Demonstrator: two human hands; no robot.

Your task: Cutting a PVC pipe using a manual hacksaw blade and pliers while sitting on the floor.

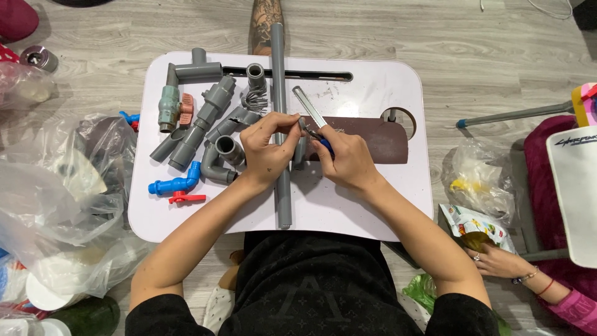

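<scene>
Left hand: clenched around the long grey pipe, pinning it flat on the white tabletop.
Right hand: gripping a blue-handled metal tool, tip right beside the left thumb at the pipe.
Advice, as a judgement: pipe kept from rolling, tool strokes short, fingertips clear of the edge.
Brown sheet: under the right hand.
Grey fittings: left, apart from the pipe; blue valve nearer.
</scene>
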